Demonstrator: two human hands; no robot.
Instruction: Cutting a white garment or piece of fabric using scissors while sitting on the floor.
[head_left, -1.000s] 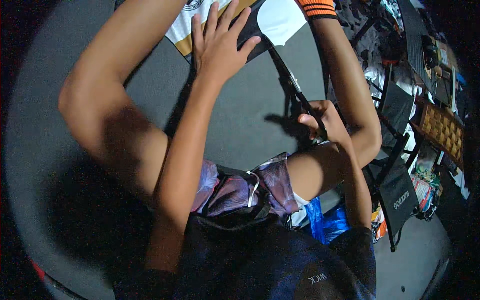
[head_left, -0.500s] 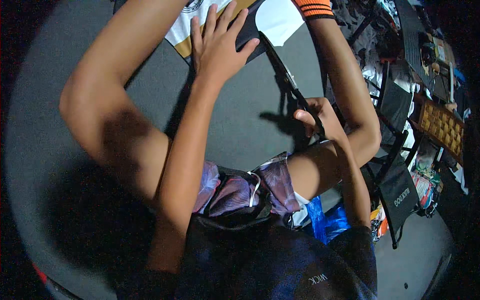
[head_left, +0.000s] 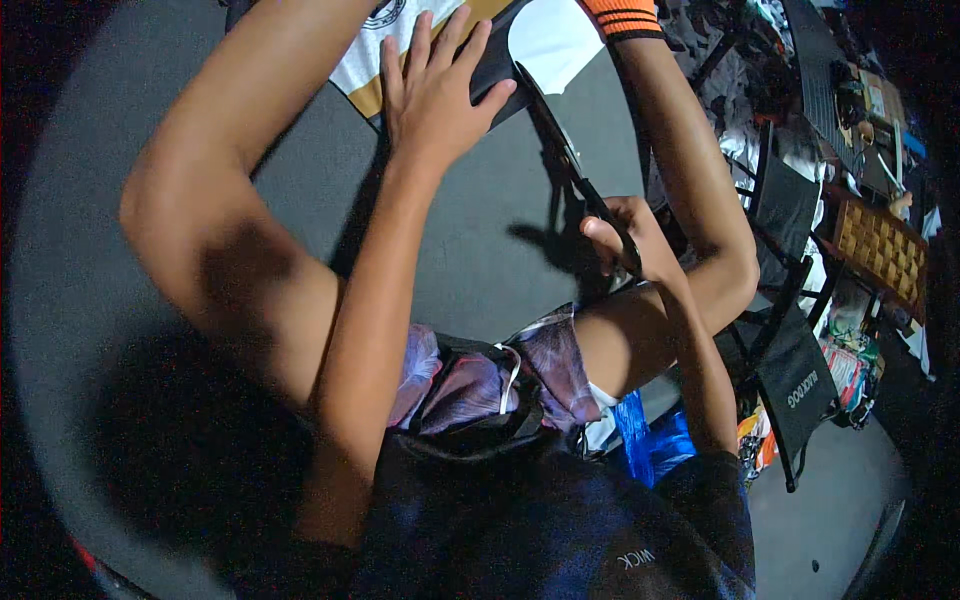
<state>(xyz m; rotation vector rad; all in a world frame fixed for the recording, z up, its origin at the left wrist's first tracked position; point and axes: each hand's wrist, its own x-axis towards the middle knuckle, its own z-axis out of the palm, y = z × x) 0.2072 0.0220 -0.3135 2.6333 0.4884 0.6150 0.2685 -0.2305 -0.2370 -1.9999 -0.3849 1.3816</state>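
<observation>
Dark grey floor (head_left: 470, 240) spreads under everything; between the bent legs (head_left: 220, 180), the left hand (head_left: 435, 110) lies flat, its grip spread, on a patterned cloth (head_left: 497, 62); black scissors (head_left: 563, 150) point up beside a white patch (head_left: 552, 45) at the cloth's right; whether their blades are parted, I cannot tell; the right hand (head_left: 632, 235) curls its grip round the handle end; cloth pressed flat, blades low and left thumb (head_left: 497, 97) well clear probably work best; farther right stands a black folding chair (head_left: 790, 385).
</observation>
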